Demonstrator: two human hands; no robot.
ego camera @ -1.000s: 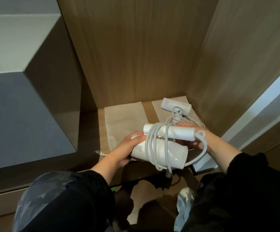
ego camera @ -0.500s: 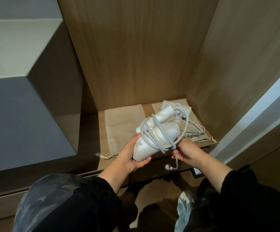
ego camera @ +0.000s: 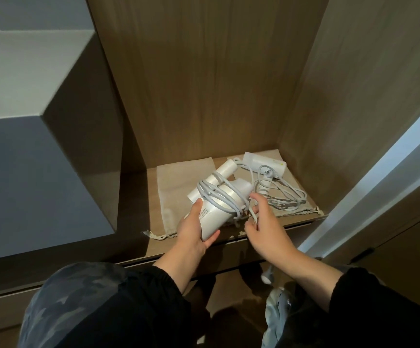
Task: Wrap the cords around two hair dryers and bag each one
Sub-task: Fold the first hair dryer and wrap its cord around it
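Observation:
My left hand (ego camera: 192, 234) grips the barrel end of a white hair dryer (ego camera: 219, 204) held above the shelf, its grey cord (ego camera: 215, 194) looped several times around barrel and handle. My right hand (ego camera: 264, 222) pinches the free end of that cord just right of the dryer. A second white hair dryer (ego camera: 264, 164) lies at the shelf's back right with its cord (ego camera: 284, 197) loose in a heap. Two flat beige drawstring bags lie on the shelf: one (ego camera: 176, 192) at left under the held dryer, the other (ego camera: 301, 209) under the second dryer.
The wooden shelf (ego camera: 153, 244) sits inside a cabinet niche with wood walls behind and to the right. A grey block fills the left side. A white shoe (ego camera: 278, 305) and a dangling plug (ego camera: 266, 275) show below the shelf edge.
The held dryer has tilted and moved slightly back over the shelf. My right hand has shifted from beneath the dryer to the cord end at its right side.

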